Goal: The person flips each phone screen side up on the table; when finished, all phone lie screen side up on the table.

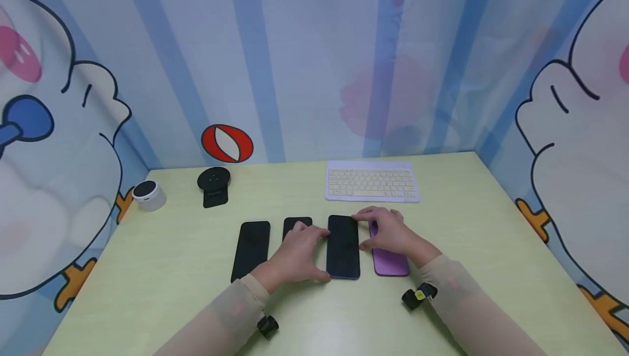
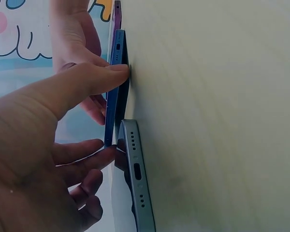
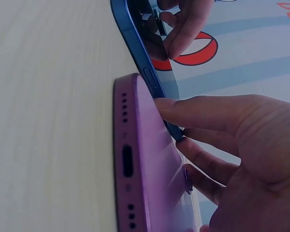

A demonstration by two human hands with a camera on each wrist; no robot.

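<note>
A dark-screened phone with blue edges point(image 1: 343, 249) lies screen up between my two hands. My left hand point(image 1: 297, 255) holds it at the left, thumb at the near left corner and index finger farther up that side. On its right, my right hand point(image 1: 388, 231) holds it with fingertips at the far corner and the thumb on the side edge. Beneath the right hand lies a purple phone point(image 1: 391, 263), back up, its charging port facing the right wrist camera. Another dark phone point(image 1: 290, 223) is partly hidden behind my left hand. Left of that rests a black-screened phone point(image 1: 251, 248).
A lilac keyboard point(image 1: 372, 182) with pale keys lies at the table's back. Toward the back left are a black round-topped stand point(image 1: 214, 185) and a small white cylinder point(image 1: 149, 196) with a dark top. Printed cloth walls point(image 1: 304, 72) border the pale table point(image 1: 177, 268).
</note>
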